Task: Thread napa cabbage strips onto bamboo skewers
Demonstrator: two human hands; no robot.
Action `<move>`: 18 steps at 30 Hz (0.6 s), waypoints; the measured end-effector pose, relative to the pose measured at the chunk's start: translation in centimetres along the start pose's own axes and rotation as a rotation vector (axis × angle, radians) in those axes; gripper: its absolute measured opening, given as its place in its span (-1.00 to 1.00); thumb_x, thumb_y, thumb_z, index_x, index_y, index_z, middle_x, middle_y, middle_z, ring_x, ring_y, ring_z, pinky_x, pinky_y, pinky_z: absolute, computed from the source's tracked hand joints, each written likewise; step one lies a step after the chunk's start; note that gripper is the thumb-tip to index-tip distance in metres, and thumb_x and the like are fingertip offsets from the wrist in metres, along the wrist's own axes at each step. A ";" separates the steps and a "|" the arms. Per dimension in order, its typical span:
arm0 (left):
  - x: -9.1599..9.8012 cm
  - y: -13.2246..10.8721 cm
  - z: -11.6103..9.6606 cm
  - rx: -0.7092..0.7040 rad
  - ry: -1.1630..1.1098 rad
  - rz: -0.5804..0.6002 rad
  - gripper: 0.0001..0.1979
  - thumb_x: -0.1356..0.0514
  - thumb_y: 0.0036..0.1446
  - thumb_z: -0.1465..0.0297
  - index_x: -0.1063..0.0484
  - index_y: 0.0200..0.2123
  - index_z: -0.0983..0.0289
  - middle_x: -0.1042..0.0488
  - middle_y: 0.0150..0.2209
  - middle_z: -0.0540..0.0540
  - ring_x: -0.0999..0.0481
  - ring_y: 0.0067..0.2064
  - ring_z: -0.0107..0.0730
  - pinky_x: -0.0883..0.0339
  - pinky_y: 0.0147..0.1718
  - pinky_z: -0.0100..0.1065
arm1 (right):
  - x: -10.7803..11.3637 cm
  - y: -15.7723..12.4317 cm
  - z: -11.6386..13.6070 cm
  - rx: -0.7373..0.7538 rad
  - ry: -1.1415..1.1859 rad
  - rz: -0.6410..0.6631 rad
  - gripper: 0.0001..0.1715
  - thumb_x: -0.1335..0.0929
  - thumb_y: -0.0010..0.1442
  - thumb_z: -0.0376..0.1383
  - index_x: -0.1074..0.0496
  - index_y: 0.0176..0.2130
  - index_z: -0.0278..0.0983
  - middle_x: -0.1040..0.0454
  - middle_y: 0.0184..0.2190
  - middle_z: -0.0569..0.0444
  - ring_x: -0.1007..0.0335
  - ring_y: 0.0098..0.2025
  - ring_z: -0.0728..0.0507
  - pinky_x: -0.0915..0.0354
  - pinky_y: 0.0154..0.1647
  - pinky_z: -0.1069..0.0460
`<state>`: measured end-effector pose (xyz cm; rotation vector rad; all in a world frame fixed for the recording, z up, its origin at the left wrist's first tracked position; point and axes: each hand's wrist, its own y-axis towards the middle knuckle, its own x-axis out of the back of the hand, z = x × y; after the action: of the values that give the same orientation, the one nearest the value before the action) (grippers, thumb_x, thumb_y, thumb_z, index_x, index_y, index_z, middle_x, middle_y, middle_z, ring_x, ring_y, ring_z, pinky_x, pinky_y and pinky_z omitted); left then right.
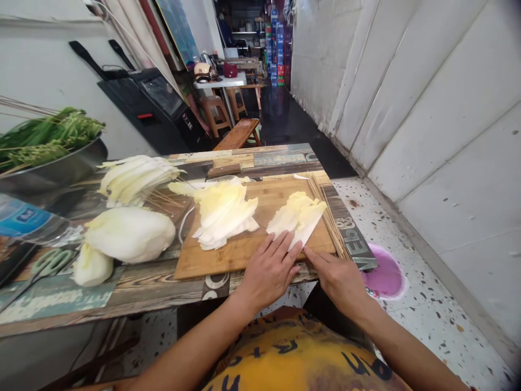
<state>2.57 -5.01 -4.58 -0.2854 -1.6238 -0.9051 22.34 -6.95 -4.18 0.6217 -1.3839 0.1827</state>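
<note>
My left hand [271, 269] lies with its fingers stretched over the lower end of a napa cabbage leaf piece [299, 214] on the wooden cutting board [220, 263]. At the same end of the leaf, my right hand [340, 279] is closed, its index fingertip at the leaf's edge. Whatever its fingers may hold is hidden. A pile of cut cabbage leaves [223, 212] rests on the board's left half. Thin wooden skewers [329, 217] lie along the board's right edge.
Left of the board are skewered cabbage leaves [136, 176], a whole cabbage [130, 233], a smaller cabbage piece [93, 265], green-handled scissors [52, 263] and a water bottle [28, 220]. A knife [223, 170] lies behind the board. A metal bowl [61, 165] holds skewered greens.
</note>
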 end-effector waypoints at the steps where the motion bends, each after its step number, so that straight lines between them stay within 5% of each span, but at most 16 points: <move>1: 0.0 0.0 0.0 0.000 0.001 0.001 -0.54 -0.02 0.26 0.28 -0.25 0.18 0.33 -0.29 0.21 0.29 -0.21 0.26 -0.09 -0.04 0.22 -0.05 | 0.0 0.0 -0.1 0.003 0.006 0.004 -0.49 -0.23 0.19 -0.52 -0.38 0.12 -0.35 -0.58 -0.34 -0.03 -0.48 -0.45 -0.09 -0.23 -0.49 0.07; 13: -0.1 0.0 0.0 -0.009 -0.014 -0.025 -0.57 -0.02 0.27 0.28 -0.29 0.15 0.31 -0.32 0.19 0.27 -0.25 0.24 -0.14 -0.08 0.21 -0.08 | -0.3 -0.4 -0.3 0.015 0.117 -0.010 -0.56 -0.15 0.30 -0.47 -0.40 0.08 -0.30 -0.59 -0.25 -0.01 -0.51 -0.32 -0.05 -0.34 -0.35 0.12; 18: -0.1 -0.1 0.1 -0.006 -0.039 -0.004 -0.59 -0.01 0.27 0.29 -0.29 0.14 0.29 -0.31 0.20 0.26 -0.23 0.25 -0.16 -0.07 0.21 -0.08 | 0.2 -0.6 -0.7 0.079 0.046 -0.004 -0.49 -0.16 0.23 -0.52 -0.38 0.11 -0.39 -0.50 -0.48 0.02 -0.36 -0.55 -0.06 -0.18 -0.57 0.08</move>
<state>2.46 -4.98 -4.66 -0.3056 -1.6586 -0.9130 23.27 -7.11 -4.19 0.6818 -1.3358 0.2487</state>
